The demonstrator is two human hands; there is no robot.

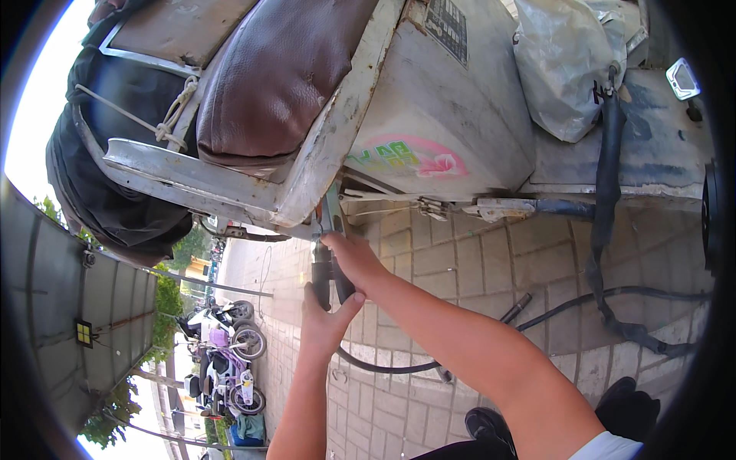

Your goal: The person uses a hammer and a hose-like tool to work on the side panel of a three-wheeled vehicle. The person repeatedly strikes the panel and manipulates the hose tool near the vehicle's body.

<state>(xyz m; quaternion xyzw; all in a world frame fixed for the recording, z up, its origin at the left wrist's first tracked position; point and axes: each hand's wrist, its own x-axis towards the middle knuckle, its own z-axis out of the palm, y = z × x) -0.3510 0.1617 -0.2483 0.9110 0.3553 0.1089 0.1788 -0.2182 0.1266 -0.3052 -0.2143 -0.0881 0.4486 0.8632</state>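
Note:
Under the frame of a worn, off-white cart-like vehicle [452, 100], both my hands are on a tool with two black grips [322, 276] and a grey upper end. My right hand [354, 261] wraps its upper part, close below the frame edge. Lower down, my left hand [328, 322] closes around the grip ends, its thumb on the right side. The tool's top reaches up behind the rusty frame, so what it touches there is hidden; a bit of orange shows beside it. A black cable [391, 369] curves over the paving from below my hands.
Above hangs a brown padded seat [284, 77]; black cloth [115, 169] lies left of it. At right are a plastic bag [563, 77] and a tape-wrapped strap [609, 161] reaching the brick paving [429, 268]. My shoes [487, 425] stand at lower right. Parked motorbikes [230, 360] line the left.

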